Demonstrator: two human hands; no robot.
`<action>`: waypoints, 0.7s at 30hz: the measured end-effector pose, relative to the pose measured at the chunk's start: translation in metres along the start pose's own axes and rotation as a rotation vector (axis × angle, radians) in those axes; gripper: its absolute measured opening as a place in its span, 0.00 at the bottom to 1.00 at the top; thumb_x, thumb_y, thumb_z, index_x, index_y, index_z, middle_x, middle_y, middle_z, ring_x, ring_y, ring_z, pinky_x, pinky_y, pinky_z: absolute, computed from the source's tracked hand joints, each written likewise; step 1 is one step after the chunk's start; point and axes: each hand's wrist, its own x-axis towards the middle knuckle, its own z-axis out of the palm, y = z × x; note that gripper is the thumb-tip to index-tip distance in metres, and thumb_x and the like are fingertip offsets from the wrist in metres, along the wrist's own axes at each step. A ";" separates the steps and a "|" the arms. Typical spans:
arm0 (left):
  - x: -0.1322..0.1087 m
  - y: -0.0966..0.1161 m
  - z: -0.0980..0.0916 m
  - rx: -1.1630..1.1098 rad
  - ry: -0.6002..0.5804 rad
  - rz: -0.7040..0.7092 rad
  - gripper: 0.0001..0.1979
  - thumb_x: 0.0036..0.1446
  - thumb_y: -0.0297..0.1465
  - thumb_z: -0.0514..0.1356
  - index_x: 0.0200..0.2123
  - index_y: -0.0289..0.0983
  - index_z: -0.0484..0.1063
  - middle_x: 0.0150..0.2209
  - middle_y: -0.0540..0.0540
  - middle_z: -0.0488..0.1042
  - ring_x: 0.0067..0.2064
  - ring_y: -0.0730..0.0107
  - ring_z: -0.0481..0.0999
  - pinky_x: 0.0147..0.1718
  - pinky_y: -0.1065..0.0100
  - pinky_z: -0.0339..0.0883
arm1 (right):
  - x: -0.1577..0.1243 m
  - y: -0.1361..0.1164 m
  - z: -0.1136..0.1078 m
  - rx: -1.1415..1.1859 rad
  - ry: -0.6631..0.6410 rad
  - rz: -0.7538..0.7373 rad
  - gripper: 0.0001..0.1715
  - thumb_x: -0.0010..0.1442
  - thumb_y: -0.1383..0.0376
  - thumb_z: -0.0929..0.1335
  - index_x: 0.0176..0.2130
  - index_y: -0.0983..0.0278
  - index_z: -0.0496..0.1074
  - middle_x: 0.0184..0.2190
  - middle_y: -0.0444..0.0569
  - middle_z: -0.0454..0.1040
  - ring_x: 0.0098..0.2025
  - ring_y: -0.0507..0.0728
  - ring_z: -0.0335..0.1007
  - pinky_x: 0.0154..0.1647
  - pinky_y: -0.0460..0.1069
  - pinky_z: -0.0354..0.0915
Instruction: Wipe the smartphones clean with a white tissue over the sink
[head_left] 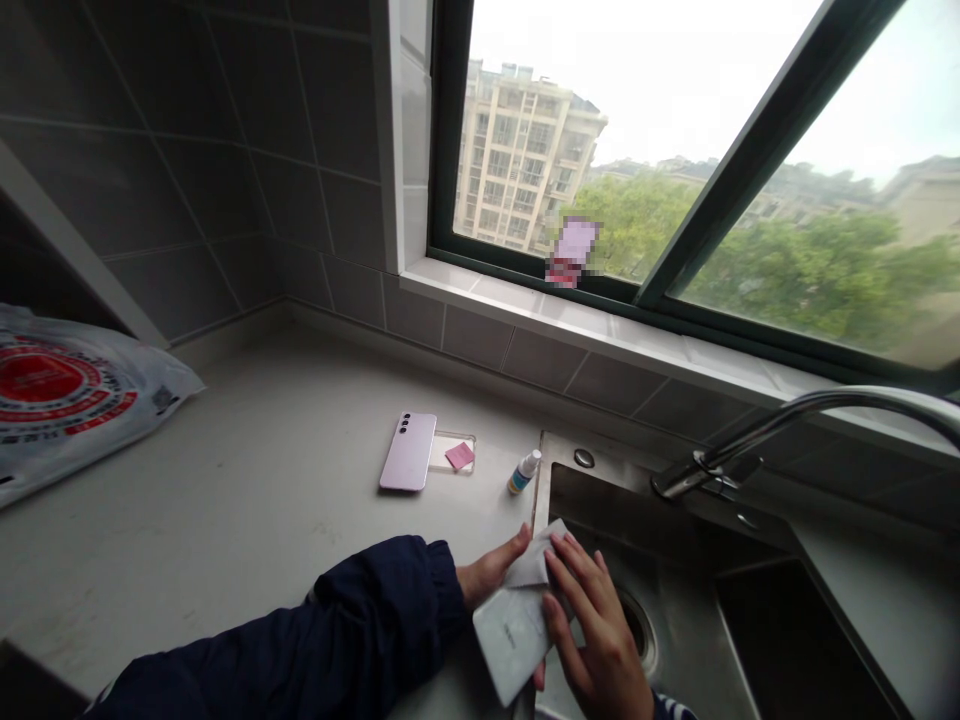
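My left hand point(487, 575) grips a pale, glossy phone point(511, 640) from its left side, thumb along the upper edge. A fingertip shows below its right edge; the other fingers are hidden underneath. The phone is tilted over the sink's left rim, its back with a small dark logo facing up. My right hand point(596, 630) presses a light grey cloth point(531, 566) onto the phone's upper part, fingers bent over it. A small spray bottle point(523, 472) with a white cap and blue-yellow label stands just beyond my hands.
A lilac phone point(409, 455) lies partly over a clear phone case point(453, 440), with a pink cloth point(460, 457) on the case. A steel sink point(630, 490) with a curved faucet point(795, 408) is at right. A printed plastic bag point(82, 400) rests at left, below a window point(570, 150) wall.
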 end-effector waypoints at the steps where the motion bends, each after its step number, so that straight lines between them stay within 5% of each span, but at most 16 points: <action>1: 0.000 0.000 0.001 -0.011 -0.008 0.008 0.37 0.58 0.55 0.51 0.59 0.33 0.66 0.53 0.39 0.73 0.60 0.56 0.65 0.60 0.61 0.51 | 0.000 0.002 0.000 -0.007 -0.008 0.013 0.30 0.66 0.65 0.63 0.66 0.60 0.58 0.65 0.54 0.59 0.66 0.68 0.55 0.64 0.68 0.55; 7: -0.001 0.009 0.010 -0.010 -0.041 0.021 0.39 0.55 0.56 0.55 0.59 0.33 0.66 0.58 0.40 0.68 0.65 0.54 0.58 0.64 0.61 0.44 | 0.000 0.003 0.001 -0.025 -0.035 0.032 0.31 0.67 0.64 0.62 0.67 0.60 0.55 0.66 0.54 0.56 0.68 0.67 0.51 0.63 0.67 0.57; 17: -0.002 0.008 0.006 0.110 -0.085 -0.078 0.46 0.50 0.63 0.51 0.58 0.31 0.66 0.56 0.34 0.70 0.61 0.43 0.64 0.61 0.49 0.49 | 0.004 0.011 -0.003 0.011 0.117 0.067 0.24 0.67 0.65 0.62 0.61 0.61 0.65 0.62 0.54 0.65 0.65 0.65 0.59 0.60 0.64 0.63; 21: -0.003 0.007 0.003 0.065 -0.020 -0.082 0.43 0.53 0.60 0.51 0.57 0.30 0.68 0.54 0.34 0.72 0.61 0.47 0.64 0.62 0.54 0.49 | 0.003 0.000 -0.001 -0.002 0.067 0.052 0.28 0.66 0.66 0.63 0.64 0.61 0.61 0.64 0.53 0.61 0.67 0.65 0.55 0.62 0.64 0.61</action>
